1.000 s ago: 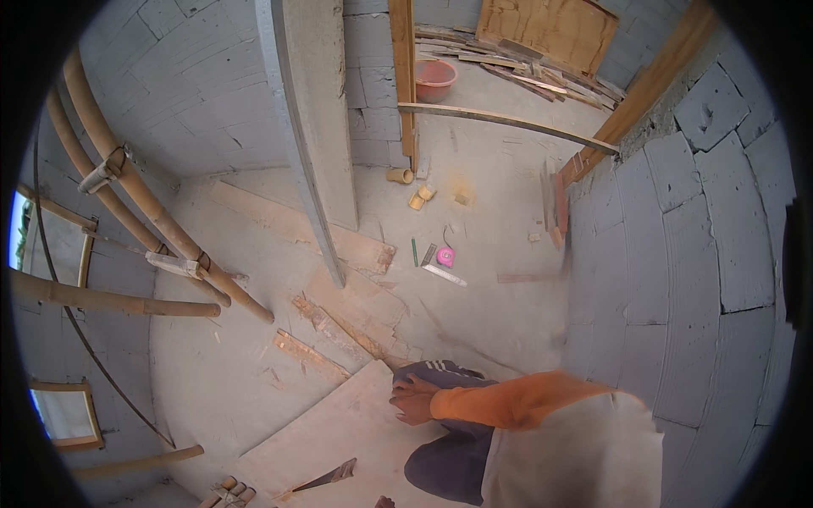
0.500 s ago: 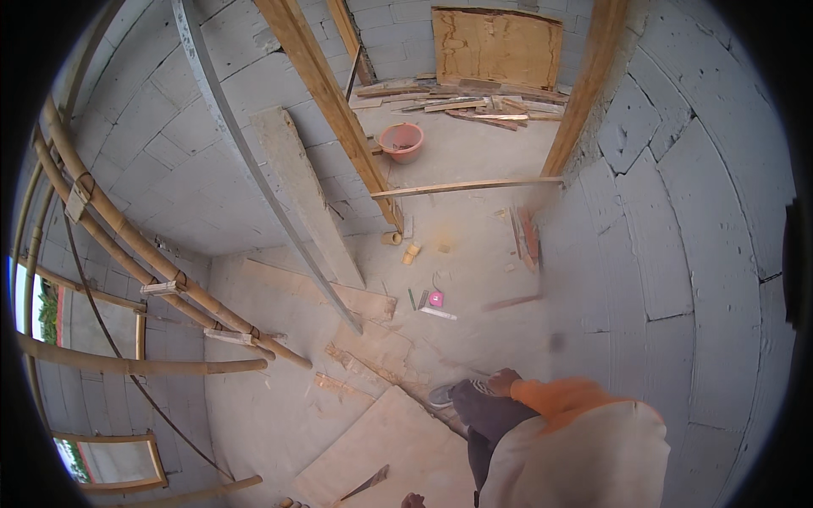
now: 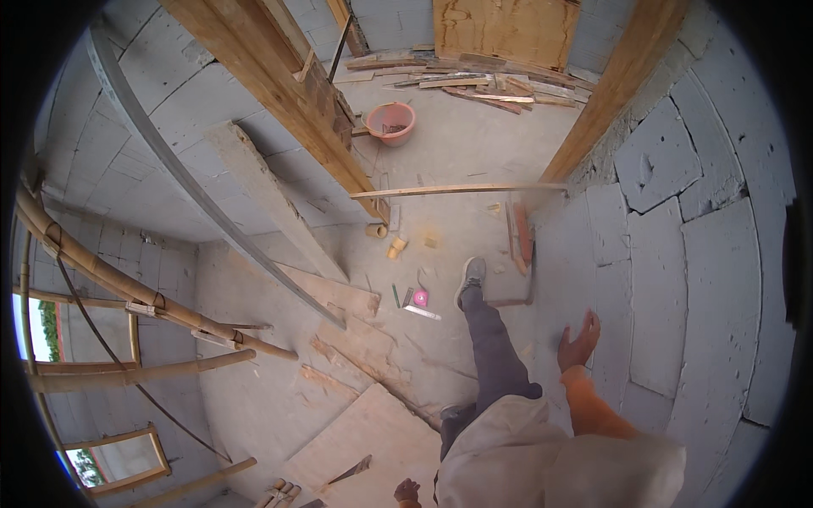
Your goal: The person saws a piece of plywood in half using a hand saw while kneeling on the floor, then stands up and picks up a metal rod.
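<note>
My right hand (image 3: 579, 340) hovers beside the grey block wall (image 3: 656, 296), its fingers spread and nothing in them. Whether it touches the wall I cannot tell. My left hand (image 3: 407, 491) hangs low at the lower edge, above a pale board (image 3: 364, 444) on the floor. Its fingers look curled, and I see nothing in them. Ahead of me on the floor are a pink tape measure (image 3: 421, 298), a green stick-like piece (image 3: 395, 295) and a white strip (image 3: 422, 312). My shoe (image 3: 472, 275) is to the right of these.
A wooden strip (image 3: 461, 190) spans the doorway between wooden posts. Beyond it are a pink bucket (image 3: 390, 124) and piled wood strips (image 3: 483, 85). Bamboo poles (image 3: 152, 292) jut in from the left. A metal bar (image 3: 195, 190) and concrete plank (image 3: 275, 203) lean there.
My right hand has left my thigh and moved right toward the wall, fingers spreading. One leg has stepped forward. My left hand shows a little more at the lower edge.
</note>
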{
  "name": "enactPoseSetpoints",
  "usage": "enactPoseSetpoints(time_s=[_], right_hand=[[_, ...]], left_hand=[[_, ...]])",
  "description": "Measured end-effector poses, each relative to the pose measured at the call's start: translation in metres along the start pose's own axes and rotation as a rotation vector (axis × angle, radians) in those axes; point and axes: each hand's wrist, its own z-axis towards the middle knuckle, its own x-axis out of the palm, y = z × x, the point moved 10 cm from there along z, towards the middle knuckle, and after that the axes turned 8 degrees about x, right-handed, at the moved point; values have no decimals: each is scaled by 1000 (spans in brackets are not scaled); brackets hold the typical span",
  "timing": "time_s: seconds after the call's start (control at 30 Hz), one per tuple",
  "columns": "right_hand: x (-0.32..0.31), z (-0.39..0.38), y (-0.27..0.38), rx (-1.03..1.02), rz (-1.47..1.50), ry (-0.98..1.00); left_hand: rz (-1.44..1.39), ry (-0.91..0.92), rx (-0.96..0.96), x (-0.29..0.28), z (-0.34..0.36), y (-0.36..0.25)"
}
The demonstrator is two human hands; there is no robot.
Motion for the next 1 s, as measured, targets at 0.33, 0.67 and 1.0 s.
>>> enactPoseSetpoints(time_s=[0.33,0.67,1.0], right_hand=[[-182,365,276,-387,-200,-1049],[-193,488,275,-314,-409,-1282],[-176,489,260,-333,-345,-1344]], left_hand=[[-689,-158,-221,-124,144,-222],[-696,-279,-258,-181,224,-367],[-246,-449,-91,-230,284,-421]])
